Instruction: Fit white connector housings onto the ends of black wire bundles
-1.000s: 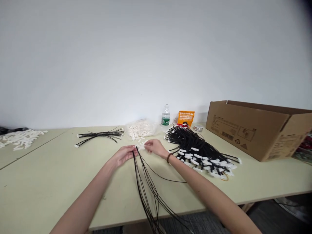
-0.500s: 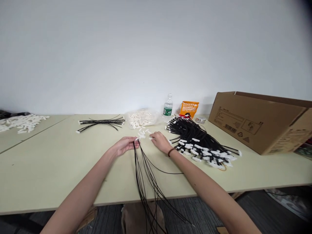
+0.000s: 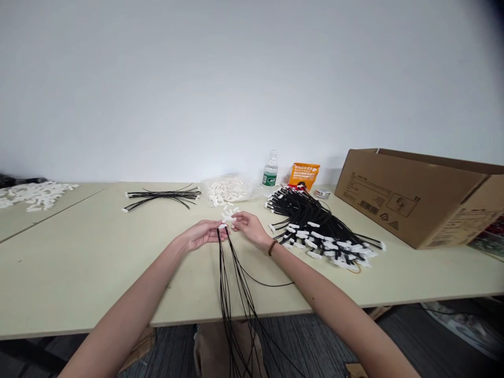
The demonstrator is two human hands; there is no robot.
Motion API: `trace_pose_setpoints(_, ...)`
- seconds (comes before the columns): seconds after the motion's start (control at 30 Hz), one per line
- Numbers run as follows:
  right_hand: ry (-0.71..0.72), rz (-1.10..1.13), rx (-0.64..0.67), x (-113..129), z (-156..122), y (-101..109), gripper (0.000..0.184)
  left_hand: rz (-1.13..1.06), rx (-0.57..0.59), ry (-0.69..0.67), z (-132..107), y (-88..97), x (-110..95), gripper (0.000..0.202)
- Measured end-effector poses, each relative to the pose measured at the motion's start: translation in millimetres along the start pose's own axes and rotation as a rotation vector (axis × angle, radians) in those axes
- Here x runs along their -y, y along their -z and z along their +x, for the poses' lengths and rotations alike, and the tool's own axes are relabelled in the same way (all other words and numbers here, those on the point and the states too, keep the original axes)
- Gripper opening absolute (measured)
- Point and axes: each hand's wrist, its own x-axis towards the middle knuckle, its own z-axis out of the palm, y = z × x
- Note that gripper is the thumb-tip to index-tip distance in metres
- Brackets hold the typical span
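The single view looks out from the person's head, behind the near edge of a flat, pale green table (image 3: 98, 273). It faces forward and down across the tabletop to a plain, whitish wall (image 3: 197, 89); the bare left hand (image 3: 202, 234) and bare right hand (image 3: 252, 230) appear close by, just below centre.

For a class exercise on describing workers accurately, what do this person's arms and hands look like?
The left hand and right hand are ungloved. No sleeve shows on the left forearm or right forearm. A narrow brown wristband encircles the right wrist; none shows on the left.
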Motion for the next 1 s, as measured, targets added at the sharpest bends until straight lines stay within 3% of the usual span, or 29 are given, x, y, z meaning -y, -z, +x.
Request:
trace_pose_setpoints(0.23,-0.027,0.204,-0.015,5.7,-3.4,-3.9,0.032,0.019,-0.014,0.030,0.2,-3.5,-0.8,0.021)
trace_pose_setpoints(1.0,0.061,0.082,0.052,7.6,-3.8,-1.9,0.029,0.000,-0.023,-0.051,5.9,2.0,5.0,0.015)
